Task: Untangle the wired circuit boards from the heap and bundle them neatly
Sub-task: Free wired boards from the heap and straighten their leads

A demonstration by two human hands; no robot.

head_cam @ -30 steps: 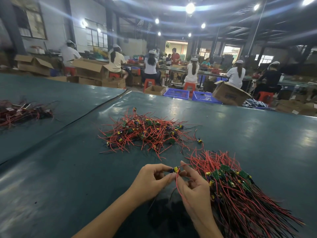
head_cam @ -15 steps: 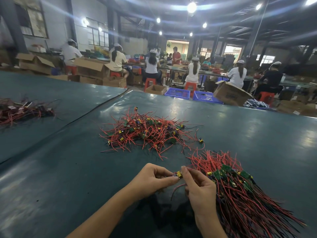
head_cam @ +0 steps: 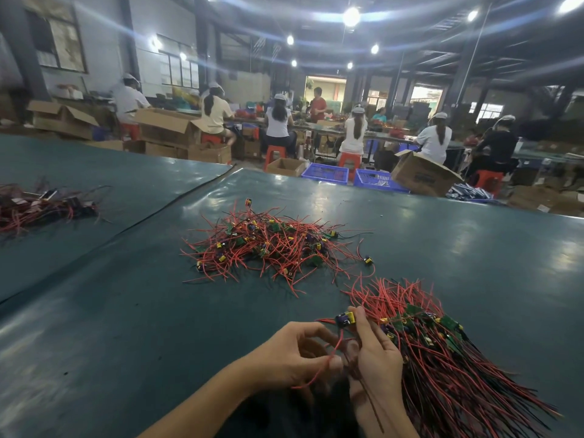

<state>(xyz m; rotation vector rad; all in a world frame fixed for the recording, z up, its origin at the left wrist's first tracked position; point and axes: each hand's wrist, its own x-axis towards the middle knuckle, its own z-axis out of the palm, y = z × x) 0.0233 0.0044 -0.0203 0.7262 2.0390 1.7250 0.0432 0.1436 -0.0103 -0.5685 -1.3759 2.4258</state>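
**One board straightened for the bundle**

The tabletop [head_cam: 126, 311] carries the tangled heap [head_cam: 268, 248] well ahead of the left hand [head_cam: 294, 355]. The combed bundle [head_cam: 442, 358] lies just beside the right hand [head_cam: 376, 358], wires aligned, probably for tying. The right hand pinches one circuit board [head_cam: 346, 318]; the left pinches its red wire [head_cam: 336, 346], likely to draw it straight.
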